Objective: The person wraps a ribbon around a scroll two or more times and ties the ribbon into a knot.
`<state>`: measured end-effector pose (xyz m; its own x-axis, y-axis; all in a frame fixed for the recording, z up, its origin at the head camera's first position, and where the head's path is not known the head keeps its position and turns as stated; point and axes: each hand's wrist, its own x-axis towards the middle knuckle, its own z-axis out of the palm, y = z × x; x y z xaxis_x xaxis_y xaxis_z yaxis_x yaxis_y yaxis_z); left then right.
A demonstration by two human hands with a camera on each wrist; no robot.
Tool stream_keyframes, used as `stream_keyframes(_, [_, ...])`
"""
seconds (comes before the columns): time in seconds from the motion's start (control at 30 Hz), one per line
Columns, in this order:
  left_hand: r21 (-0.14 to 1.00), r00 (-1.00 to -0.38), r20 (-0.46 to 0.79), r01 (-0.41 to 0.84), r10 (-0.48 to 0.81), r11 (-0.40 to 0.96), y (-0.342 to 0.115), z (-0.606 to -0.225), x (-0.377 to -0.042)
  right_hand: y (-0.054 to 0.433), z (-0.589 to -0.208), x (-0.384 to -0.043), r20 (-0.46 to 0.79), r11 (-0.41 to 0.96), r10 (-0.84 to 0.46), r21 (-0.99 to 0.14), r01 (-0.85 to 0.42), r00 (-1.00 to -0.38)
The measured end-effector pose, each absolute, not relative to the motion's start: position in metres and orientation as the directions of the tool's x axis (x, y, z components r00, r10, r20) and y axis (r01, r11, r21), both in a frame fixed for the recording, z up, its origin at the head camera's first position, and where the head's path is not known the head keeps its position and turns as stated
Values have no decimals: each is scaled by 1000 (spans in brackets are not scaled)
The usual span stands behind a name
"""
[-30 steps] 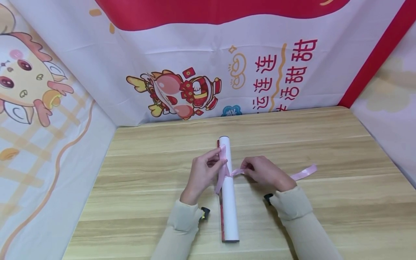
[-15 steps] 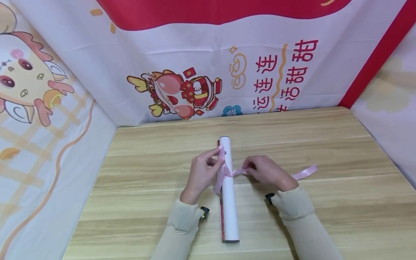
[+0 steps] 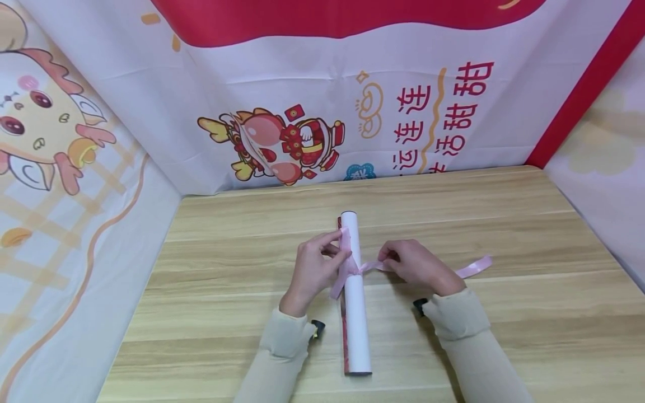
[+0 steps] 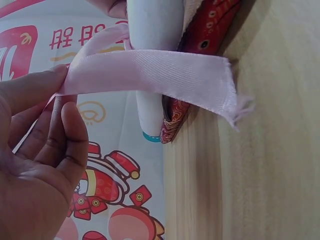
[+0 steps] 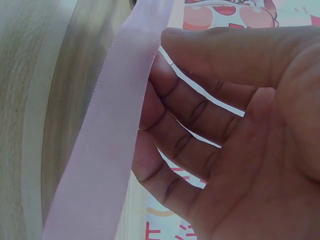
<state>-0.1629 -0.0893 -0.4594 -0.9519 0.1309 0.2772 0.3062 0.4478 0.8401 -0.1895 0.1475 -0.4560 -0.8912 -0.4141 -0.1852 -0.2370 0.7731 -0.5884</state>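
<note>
A white roll point(image 3: 357, 330), with a red patterned layer point(image 3: 345, 347) showing along its left side, lies lengthwise on the table. Around its middle passes a pink satin ribbon point(image 3: 355, 270). My left hand point(image 3: 313, 273) pinches one part of the ribbon in a fold above the roll's left side; in the left wrist view its frayed end point(image 4: 227, 97) hangs free across the roll. To the right of the roll, my right hand point(image 3: 413, 263) pinches the other length between thumb and fingers. That length's tail point(image 3: 473, 267) extends past the hand to the right.
The wooden table point(image 3: 227, 252) extends on both sides of the roll. Behind it hangs a printed white cloth point(image 3: 302, 67) with red lettering and a cartoon figure. Another printed cloth point(image 3: 55, 168) borders the left side.
The left hand keeps its pinch while the ribbon's loose end shifts slightly left. My right hand has moved a little to the right, still holding its length.
</note>
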Motion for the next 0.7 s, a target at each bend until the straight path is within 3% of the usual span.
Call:
stream_keyframes(0.37, [848, -954, 271, 301, 130, 437, -89, -459, -164, 148, -454, -189, -199, 778, -409, -587, -226, -891])
stream_keyframes(0.7, [824, -934, 346, 350, 92, 445, -86, -461, -165, 148, -453, -189, -207, 778, -405, -591, -216, -891])
